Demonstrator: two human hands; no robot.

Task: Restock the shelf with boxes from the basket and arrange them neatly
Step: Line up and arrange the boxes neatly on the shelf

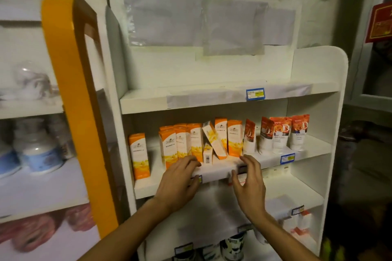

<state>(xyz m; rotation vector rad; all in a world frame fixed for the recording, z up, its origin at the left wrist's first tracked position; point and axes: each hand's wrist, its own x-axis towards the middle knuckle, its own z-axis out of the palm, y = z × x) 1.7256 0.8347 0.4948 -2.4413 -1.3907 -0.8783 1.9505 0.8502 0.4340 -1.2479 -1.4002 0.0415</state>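
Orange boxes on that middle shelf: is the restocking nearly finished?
Partly. Most orange boxes already stand upright on the shelf. The left hand touches the front of the group; the right hand hovers open nearby. Left to do: one tilted box leans across its neighbours, and a lone box stands apart. The basket isn't visible.

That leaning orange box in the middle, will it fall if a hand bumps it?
Probably. The leaning box is tall, narrow and already tilted against its neighbours, so it should tip easily. It looks like thin cardboard, likely light. The left hand is close.
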